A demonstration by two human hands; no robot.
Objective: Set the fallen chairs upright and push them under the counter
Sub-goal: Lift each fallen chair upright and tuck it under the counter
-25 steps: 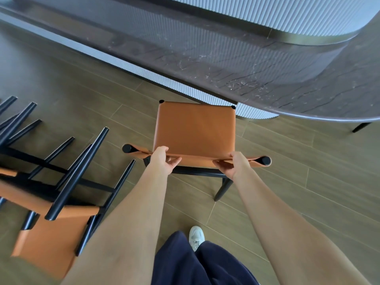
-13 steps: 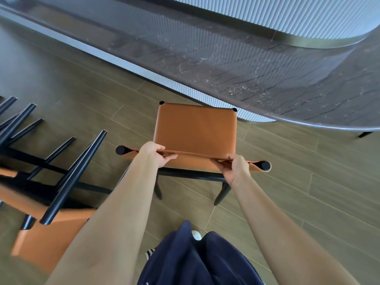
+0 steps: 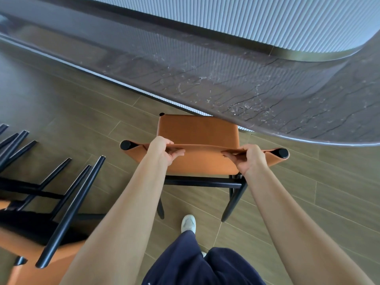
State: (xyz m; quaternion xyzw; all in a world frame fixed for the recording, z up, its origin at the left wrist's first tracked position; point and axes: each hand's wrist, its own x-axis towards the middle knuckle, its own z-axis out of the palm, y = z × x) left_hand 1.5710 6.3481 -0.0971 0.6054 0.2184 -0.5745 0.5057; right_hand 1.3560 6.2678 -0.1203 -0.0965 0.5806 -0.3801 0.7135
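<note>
Both hands, left (image 3: 164, 150) and right (image 3: 249, 158), grip the upright chair's (image 3: 197, 130) backrest, its seat partly under the counter (image 3: 267, 95) edge.

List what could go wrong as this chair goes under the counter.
The left hand and right hand grip the backrest top. If the chair is pushed too far, fingers might get pinched against the counter edge. Legs of the fallen chairs jut up close on the left and could trip a step.
</note>
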